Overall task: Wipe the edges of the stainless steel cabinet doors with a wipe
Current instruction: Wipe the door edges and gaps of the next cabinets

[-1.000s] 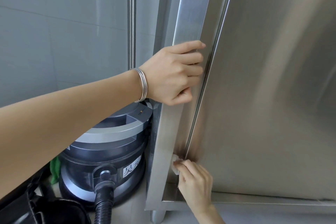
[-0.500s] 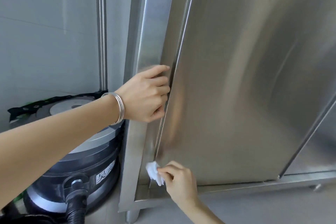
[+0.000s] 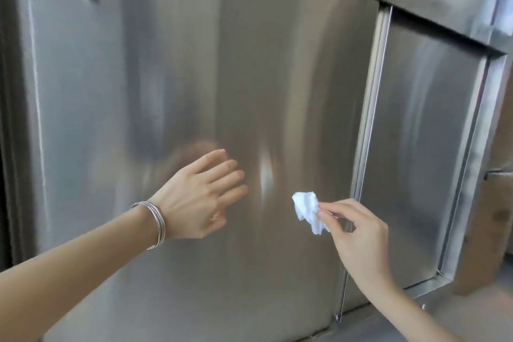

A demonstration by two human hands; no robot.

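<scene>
From where I stand, no lettering, label, brand or number can be read anywhere on the doors (image 3: pixel 249 78) or the wipe (image 3: pixel 306 207).

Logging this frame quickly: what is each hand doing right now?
Left hand: open, fingers straight near the door, holding nothing.
Right hand: pinching the wipe.

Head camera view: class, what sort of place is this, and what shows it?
Probably a commercial kitchen or similar workroom: a large stainless steel cabinet door, a second steel door beside it, and a white wipe pinched in the right hand.
</scene>
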